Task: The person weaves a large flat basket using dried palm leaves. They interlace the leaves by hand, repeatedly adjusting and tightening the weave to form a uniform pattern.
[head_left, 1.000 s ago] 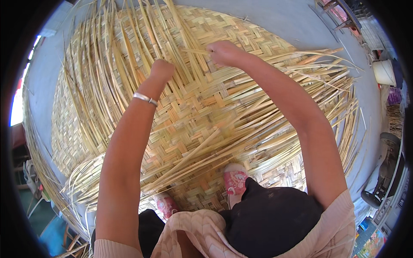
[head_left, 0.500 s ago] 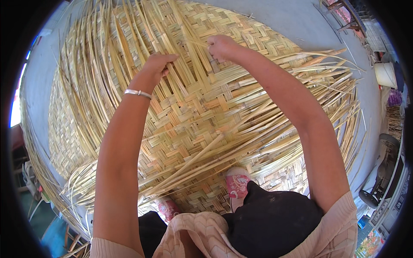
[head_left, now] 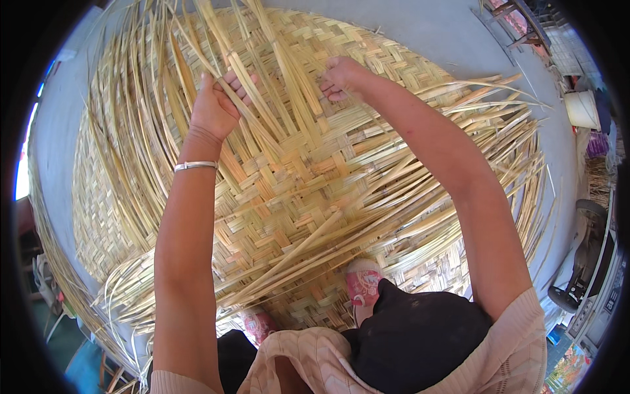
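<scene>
A big mat of woven bamboo (head_left: 308,167) spreads over the floor in front of me, its weave a pale yellow zigzag. Loose bamboo strips (head_left: 285,79) fan away from its woven part toward the far side. My left hand (head_left: 218,108) has its fingers hooked under several of these raised strips, thumb on the near left side, gripping them. To the right, my right hand (head_left: 346,80) is held just above the mat with fingers curled in. Whatever lies between those fingers is too blurred to make out.
More long strips (head_left: 453,157) stick out to the right, and a bundle crosses near my pink patterned shoes (head_left: 363,282), which stand on the mat. Grey floor (head_left: 420,29) surrounds it. A white bucket (head_left: 582,109) and a wheeled thing (head_left: 577,256) are at the right edge.
My left hand has moved left, turned palm up and lifted some strips. My right hand has shifted slightly right and its fingers now point down toward the mat.
</scene>
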Demonstrator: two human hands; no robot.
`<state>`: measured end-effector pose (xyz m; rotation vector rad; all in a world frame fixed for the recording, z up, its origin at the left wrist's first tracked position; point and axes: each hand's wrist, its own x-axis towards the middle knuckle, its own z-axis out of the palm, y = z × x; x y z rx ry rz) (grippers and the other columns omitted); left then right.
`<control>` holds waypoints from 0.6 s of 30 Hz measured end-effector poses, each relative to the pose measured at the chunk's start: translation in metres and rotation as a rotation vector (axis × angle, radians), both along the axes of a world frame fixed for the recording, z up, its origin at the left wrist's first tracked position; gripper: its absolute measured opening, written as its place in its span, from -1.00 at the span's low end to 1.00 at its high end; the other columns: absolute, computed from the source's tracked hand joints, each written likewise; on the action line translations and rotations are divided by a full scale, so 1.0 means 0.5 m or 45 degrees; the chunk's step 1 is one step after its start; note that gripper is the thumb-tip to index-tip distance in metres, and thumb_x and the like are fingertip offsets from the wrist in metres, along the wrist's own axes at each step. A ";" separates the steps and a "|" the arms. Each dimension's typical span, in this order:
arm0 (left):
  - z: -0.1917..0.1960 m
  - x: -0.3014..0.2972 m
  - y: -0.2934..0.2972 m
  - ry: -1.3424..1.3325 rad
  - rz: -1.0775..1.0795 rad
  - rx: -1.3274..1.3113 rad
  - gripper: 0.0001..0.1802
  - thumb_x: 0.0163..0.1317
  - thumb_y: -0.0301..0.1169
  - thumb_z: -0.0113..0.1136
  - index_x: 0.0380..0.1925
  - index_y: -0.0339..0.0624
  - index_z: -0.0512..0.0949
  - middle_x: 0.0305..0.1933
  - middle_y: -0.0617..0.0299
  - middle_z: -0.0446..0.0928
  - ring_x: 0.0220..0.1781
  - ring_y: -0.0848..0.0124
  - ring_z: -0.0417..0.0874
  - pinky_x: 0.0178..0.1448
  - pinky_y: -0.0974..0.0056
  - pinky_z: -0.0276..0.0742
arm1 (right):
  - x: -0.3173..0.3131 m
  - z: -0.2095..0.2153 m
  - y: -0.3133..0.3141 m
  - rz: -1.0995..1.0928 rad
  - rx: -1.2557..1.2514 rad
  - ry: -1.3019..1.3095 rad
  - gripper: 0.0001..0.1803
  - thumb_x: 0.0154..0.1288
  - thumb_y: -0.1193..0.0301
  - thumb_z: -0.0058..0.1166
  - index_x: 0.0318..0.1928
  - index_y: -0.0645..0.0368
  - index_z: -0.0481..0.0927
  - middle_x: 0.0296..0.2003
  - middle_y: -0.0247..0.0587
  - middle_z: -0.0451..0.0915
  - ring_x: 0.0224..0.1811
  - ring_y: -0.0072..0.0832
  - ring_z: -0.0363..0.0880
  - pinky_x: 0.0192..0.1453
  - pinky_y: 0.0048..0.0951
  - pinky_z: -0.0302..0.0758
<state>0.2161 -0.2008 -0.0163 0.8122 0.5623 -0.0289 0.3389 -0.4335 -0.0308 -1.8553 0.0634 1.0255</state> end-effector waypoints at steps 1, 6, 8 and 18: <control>0.002 0.004 0.001 -0.057 0.017 -0.086 -0.34 0.47 0.05 -0.40 -0.06 -0.40 0.43 -0.02 -0.04 0.55 0.00 0.17 0.62 0.17 0.18 0.55 | 0.001 0.002 -0.001 0.013 -0.008 -0.020 -0.86 0.33 0.42 0.01 -0.13 0.13 0.45 -0.28 -0.12 0.57 -0.33 -0.40 0.57 -0.24 -0.34 0.61; 0.013 0.038 -0.018 -0.267 -0.599 -0.303 -0.40 0.44 -0.09 -0.16 0.19 -0.45 0.29 0.19 -0.13 0.40 0.22 0.13 0.48 0.19 0.11 0.54 | -0.001 0.010 -0.011 0.046 0.058 0.015 -0.86 0.35 0.41 -0.04 -0.13 0.15 0.43 -0.29 -0.11 0.56 -0.34 -0.40 0.56 -0.26 -0.34 0.61; 0.016 0.045 -0.039 -0.379 -0.735 -0.151 -0.37 0.40 -0.18 -0.03 0.29 -0.44 0.17 0.31 -0.16 0.29 0.29 0.12 0.42 0.15 0.06 0.59 | -0.001 0.015 -0.014 0.011 0.054 0.057 -0.85 0.35 0.41 -0.06 -0.12 0.17 0.43 -0.30 -0.14 0.56 -0.34 -0.41 0.56 -0.27 -0.36 0.61; 0.014 0.075 -0.091 0.181 -0.532 -0.028 -0.37 0.30 -0.17 0.16 0.24 -0.31 0.27 0.27 0.00 0.35 0.26 0.18 0.43 0.15 0.04 0.59 | 0.002 0.054 -0.010 0.207 -0.073 0.062 -0.86 0.31 0.42 -0.04 -0.22 0.17 0.55 -0.35 -0.26 0.57 -0.38 -0.52 0.55 -0.36 -0.54 0.53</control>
